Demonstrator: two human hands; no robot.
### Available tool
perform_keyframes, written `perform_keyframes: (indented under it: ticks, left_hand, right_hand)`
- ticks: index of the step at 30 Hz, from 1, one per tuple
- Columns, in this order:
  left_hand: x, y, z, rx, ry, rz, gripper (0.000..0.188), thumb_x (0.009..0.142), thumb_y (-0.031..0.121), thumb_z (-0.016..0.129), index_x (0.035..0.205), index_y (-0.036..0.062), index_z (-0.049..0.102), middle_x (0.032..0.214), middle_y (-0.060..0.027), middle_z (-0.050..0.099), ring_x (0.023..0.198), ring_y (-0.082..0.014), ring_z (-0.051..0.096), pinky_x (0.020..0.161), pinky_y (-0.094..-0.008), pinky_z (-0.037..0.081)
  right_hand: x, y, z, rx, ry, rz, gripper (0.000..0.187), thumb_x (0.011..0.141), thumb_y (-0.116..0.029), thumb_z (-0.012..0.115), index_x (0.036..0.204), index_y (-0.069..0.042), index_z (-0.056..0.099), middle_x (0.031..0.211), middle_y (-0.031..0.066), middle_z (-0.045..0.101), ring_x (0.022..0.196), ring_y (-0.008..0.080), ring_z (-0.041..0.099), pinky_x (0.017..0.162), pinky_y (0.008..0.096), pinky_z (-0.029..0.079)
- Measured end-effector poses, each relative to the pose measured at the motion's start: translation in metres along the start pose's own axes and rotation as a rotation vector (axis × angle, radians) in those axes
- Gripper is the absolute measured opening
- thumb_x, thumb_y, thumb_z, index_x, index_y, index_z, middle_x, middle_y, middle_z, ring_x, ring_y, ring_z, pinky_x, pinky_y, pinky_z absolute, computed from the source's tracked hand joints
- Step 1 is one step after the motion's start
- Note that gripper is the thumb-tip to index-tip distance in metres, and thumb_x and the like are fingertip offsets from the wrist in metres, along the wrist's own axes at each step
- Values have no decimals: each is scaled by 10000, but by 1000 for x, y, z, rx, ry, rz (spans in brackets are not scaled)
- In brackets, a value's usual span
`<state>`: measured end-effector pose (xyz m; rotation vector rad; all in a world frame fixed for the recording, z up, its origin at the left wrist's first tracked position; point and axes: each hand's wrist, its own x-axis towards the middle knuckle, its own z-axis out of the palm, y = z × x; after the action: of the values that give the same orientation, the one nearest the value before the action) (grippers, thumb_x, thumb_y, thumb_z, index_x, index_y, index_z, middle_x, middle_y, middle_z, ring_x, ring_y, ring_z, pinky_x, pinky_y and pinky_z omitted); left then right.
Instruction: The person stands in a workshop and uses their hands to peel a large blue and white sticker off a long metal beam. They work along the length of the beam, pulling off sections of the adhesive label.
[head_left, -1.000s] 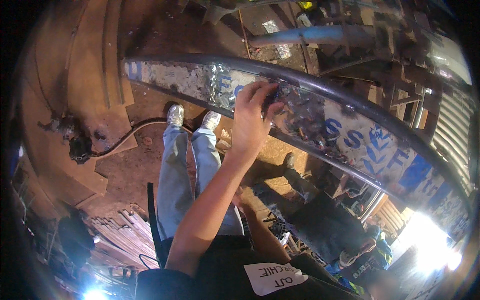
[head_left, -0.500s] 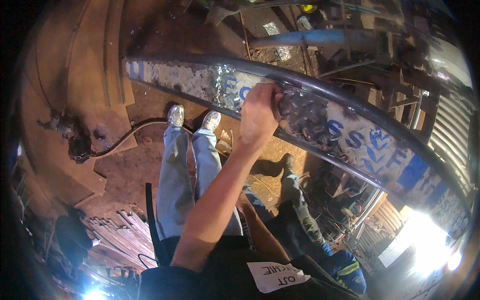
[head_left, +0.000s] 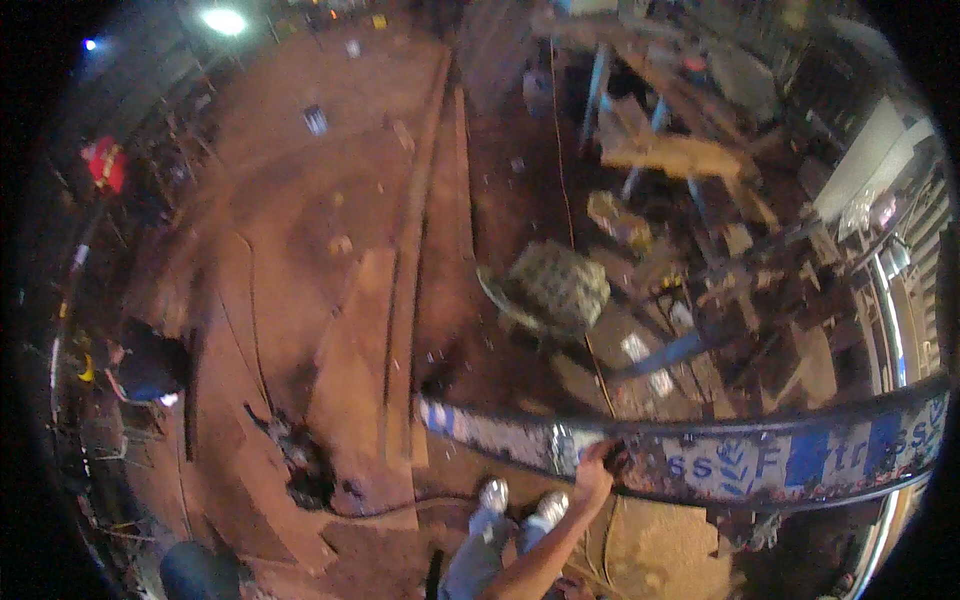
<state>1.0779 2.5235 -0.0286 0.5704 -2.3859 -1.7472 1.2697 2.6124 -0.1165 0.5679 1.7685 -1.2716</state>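
Observation:
A long curved panel (head_left: 755, 465) with black rounded edges crosses the lower right of the head view. Its white face is smeared with dark grime and carries blue lettering and a leaf mark. My left hand (head_left: 597, 472) is at the panel's face, left of its middle, with the fingers curled closed. A small dark patch shows at the fingertips; whether it is a held piece or grime on the panel is unclear. My forearm reaches up from the lower edge, beside my legs and pale shoes (head_left: 494, 494). My right hand does not show.
Large brown sheets (head_left: 360, 350) lie on the left floor, with a dark machine (head_left: 305, 465) and its hose on them. A person in dark clothing (head_left: 150, 365) is at the far left. Beyond the panel stand a lumpy sack (head_left: 560, 285), a blue pipe (head_left: 665, 352) and scrap boards.
The view has swung up and left, so the panel and my left hand now appear lower and farther right. My left hand stays at the panel. My right forearm has left the picture.

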Motion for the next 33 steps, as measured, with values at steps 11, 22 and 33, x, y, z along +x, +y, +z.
perform_keyframes:
  ticks: [11,22,33]
  left_hand:
    - [23,8,-30,231,-331,230,256,832,42,501,1079,11,560,1047,-190,601,957,-362,594,792,-425,488]
    - [18,-13,-13,305,-195,369,315,830,7,438,1140,-32,481,1026,-225,553,940,-411,567,798,-466,476]
    - [5,-23,27,-46,20,13,181,875,148,480,987,19,537,877,-209,579,786,-353,572,680,-436,458]
  right_hand:
    - [24,-57,6,48,25,-19,141,830,-175,609,789,-40,605,699,40,597,640,141,547,579,302,428]
    - [-2,-17,-8,106,76,13,171,819,-184,601,729,-38,603,650,35,581,589,141,527,529,306,409]
    - [-73,80,-15,141,59,-7,239,834,-224,583,710,-21,604,584,6,536,572,104,504,530,265,388]
